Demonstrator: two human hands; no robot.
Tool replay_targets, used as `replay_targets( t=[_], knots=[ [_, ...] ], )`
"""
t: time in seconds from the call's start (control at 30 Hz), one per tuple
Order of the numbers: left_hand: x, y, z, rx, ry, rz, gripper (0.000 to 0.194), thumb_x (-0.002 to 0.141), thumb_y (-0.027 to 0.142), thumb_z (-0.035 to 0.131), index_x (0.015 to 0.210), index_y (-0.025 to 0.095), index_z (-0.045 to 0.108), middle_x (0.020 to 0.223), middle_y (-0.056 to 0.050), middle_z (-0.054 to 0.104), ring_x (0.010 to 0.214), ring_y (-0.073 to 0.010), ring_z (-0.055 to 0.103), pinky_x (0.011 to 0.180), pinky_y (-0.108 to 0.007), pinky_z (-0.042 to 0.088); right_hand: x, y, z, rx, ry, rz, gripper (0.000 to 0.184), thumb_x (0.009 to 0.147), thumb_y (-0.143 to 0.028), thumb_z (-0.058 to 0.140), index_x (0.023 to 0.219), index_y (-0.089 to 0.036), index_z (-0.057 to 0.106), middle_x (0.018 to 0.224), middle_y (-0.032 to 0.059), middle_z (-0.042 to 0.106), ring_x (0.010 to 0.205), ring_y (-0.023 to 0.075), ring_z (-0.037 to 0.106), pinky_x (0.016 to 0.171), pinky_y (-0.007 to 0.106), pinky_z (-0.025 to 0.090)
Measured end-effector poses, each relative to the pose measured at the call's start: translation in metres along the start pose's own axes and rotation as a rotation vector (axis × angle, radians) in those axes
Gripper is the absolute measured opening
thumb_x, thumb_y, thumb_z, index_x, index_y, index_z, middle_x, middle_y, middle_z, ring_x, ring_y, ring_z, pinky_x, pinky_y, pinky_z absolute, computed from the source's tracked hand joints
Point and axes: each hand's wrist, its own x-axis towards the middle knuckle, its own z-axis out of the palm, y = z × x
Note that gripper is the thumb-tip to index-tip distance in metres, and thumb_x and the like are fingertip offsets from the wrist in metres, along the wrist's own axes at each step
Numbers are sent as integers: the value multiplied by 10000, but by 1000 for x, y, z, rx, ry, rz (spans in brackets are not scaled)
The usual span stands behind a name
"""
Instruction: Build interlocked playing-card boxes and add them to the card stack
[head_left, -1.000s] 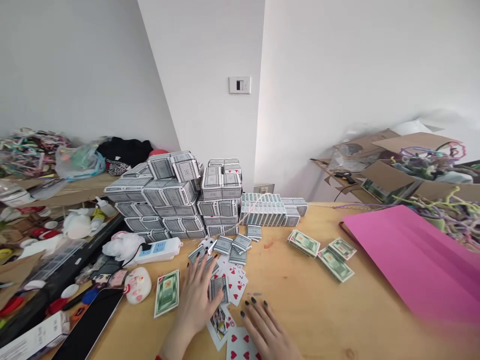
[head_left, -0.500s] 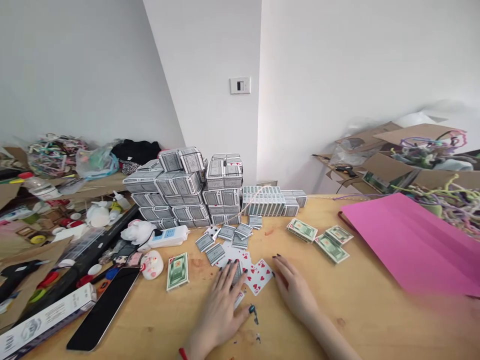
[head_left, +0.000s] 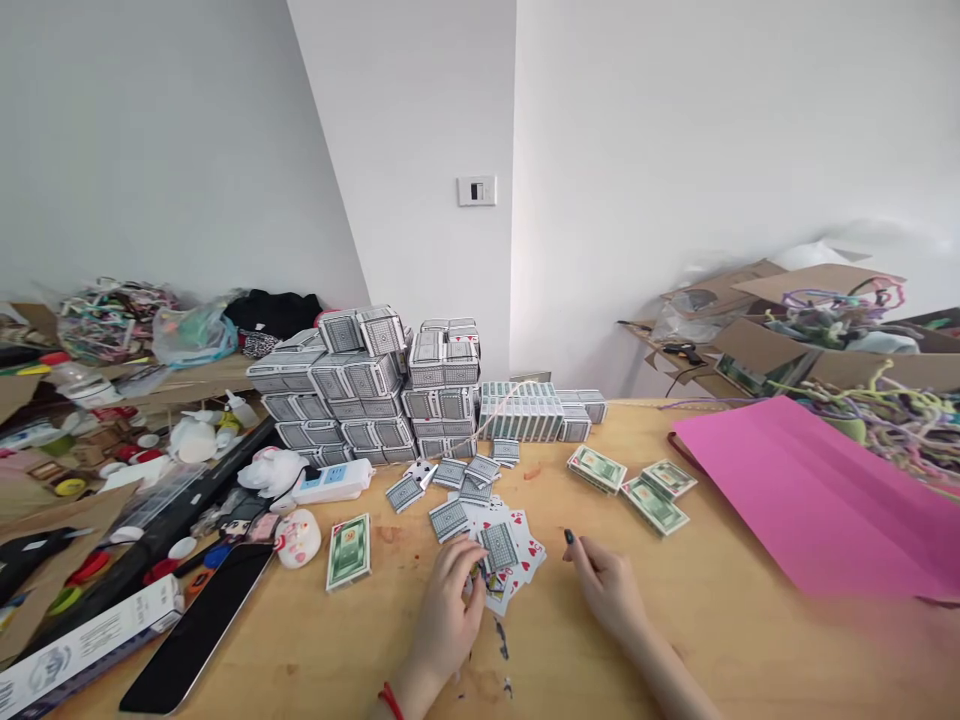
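Observation:
Loose playing cards lie in a fanned pile before me, with several face-up cards showing red hearts. A face-down card with a grey patterned back rests on top. At the pile's left edge, my left hand is closed, thumb and fingers pinched at the edge of a playing card; the fingertips partly hide what they grip. My right hand rests on the table just right of the pile, fingers curled in and one dark nail pointing forward. Nothing shows in it. More face-down cards are scattered behind the pile.
Bundled card decks are stacked at the back. Green card boxes lie right, another green box left. A power strip, plush toy and black phone stand left; a pink sheet covers the right.
My left hand has gone from lying flat over the cards to a pinch at their left edge, uncovering the face-down card. My right hand has curled its fingers and shifted slightly right.

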Motion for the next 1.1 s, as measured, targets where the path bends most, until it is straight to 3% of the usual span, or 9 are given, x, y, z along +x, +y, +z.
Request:
replay_targets(
  t=[0.17,0.4,0.6,0.7,0.8,0.9,0.97,1.1],
  knots=[
    [17,4,8,124,-151,84,429,807,254,475,1236,233,467,1342,-77,439,1279,-268,324,1030,-495,328,-2,-9,7,-13,-101,-145,498,884,-478,299,533,-193,507,461,2,525,401,109,432,457,198,340],
    [37,5,24,204,-184,115,441,796,260,490,1235,235,469,1360,-66,422,1268,-261,346,1042,-494,309,1,-6,9,-23,-117,-130,492,893,-473,271,532,-201,466,477,11,530,425,121,442,472,211,347],
    [37,-5,33,214,-246,132,466,848,239,398,1313,260,372,1435,-30,301,1317,-255,249,1037,-498,310,2,0,11,-46,-82,-131,442,893,-402,319,521,-202,451,457,-9,485,415,114,410,452,218,330],
    [40,-9,38,183,-206,108,453,844,210,389,1296,228,398,1410,-57,345,1303,-260,278,1022,-490,333,13,-8,24,-44,-9,-101,347,875,-382,361,654,-202,559,526,4,551,452,133,480,472,228,384],
    [49,-13,41,115,-134,73,429,802,161,423,1225,211,470,1303,-88,470,1223,-261,397,987,-485,366,35,-31,51,34,71,-89,265,847,-359,404,939,-214,606,799,58,645,681,185,604,600,267,479],
    [59,-18,41,20,-17,-20,407,762,143,460,1163,199,497,1174,-101,554,1113,-260,492,942,-488,398,57,-51,77,179,118,-79,301,866,-337,362,969,-202,610,943,95,631,835,205,618,718,300,503],
    [63,-23,40,-57,80,-96,399,766,163,473,1164,191,466,1156,-108,552,1102,-256,499,935,-484,406,63,-54,85,253,101,-65,320,882,-340,338,974,-196,608,951,97,635,870,213,614,750,309,502],
    [64,-30,37,-167,185,-144,469,785,183,473,1237,224,355,1232,-113,488,1166,-255,454,940,-483,411,63,-41,77,338,-84,-61,326,886,-377,359,981,-195,612,920,82,666,854,222,619,749,317,505]
  ],
)
